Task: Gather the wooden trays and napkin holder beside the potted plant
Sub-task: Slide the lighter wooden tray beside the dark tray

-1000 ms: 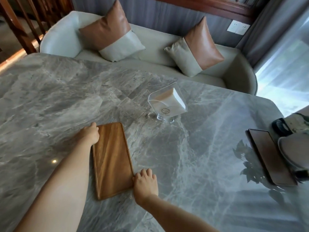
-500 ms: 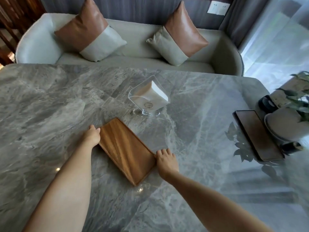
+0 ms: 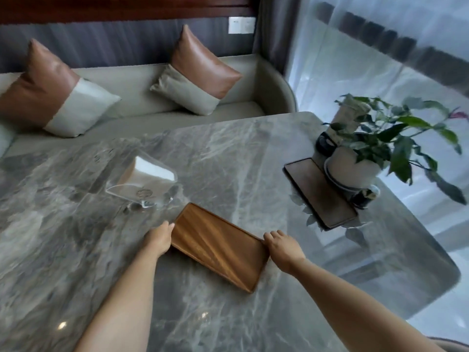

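Note:
A light wooden tray [image 3: 218,246] lies at an angle in the middle of the grey marble table [image 3: 76,250]. My left hand [image 3: 160,237] grips its left short end and my right hand [image 3: 281,246] grips its right short end. Behind its left end stands a clear napkin holder [image 3: 143,182] with white napkins inside. A darker wooden tray [image 3: 318,191] lies farther right, touching the white pot of the potted plant [image 3: 355,163] near the table's right edge.
Two dark small items flank the plant pot, one behind [image 3: 324,144] and one in front [image 3: 364,198]. A grey sofa [image 3: 142,97] with brown and white cushions runs along the table's far side. Sheer curtains hang at the right.
Both hands have slid the light tray to the right and turned it, now closer to the dark tray. My view has swung right, bringing the whole plant into sight.

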